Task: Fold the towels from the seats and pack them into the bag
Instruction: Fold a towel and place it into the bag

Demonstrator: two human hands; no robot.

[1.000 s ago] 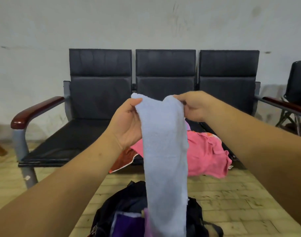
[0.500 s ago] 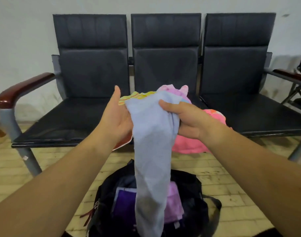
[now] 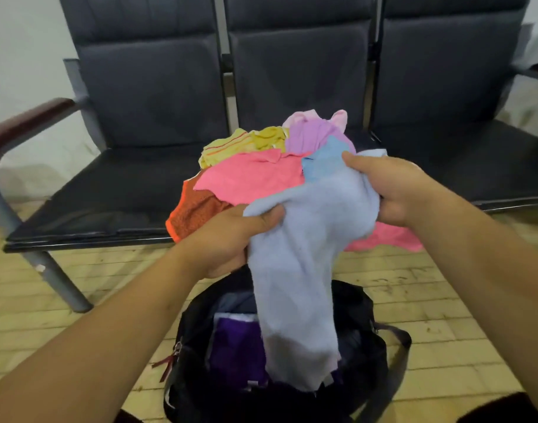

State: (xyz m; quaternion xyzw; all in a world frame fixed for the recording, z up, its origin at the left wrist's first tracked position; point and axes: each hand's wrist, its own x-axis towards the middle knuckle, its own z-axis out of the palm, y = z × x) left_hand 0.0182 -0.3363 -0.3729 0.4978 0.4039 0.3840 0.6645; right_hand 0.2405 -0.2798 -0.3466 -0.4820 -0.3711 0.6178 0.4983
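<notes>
Pale blue terry towel (image 3: 304, 239): top bunched, gripped by left hand (image 3: 228, 239) & right hand (image 3: 396, 190). The rest hangs down, lower end inside the black fabric bag (image 3: 368, 340). Bag sits open on the floor at 6 o'clock, w/ a folded purple towel (image 3: 237, 346) in it at 9. Loose pile on the row of black padded seats (image 3: 109, 184), middle seat, 12 o'clock: pink towel (image 3: 252, 175) on top, orange towel (image 3: 197, 212) at 8, yellow striped towel (image 3: 231, 148) at 11, lilac towel (image 3: 313, 132) at 1.

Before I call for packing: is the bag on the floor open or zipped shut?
Open. The black bag gapes wide, a purple towel shows inside, and the light blue towel hangs over its mouth.
</notes>
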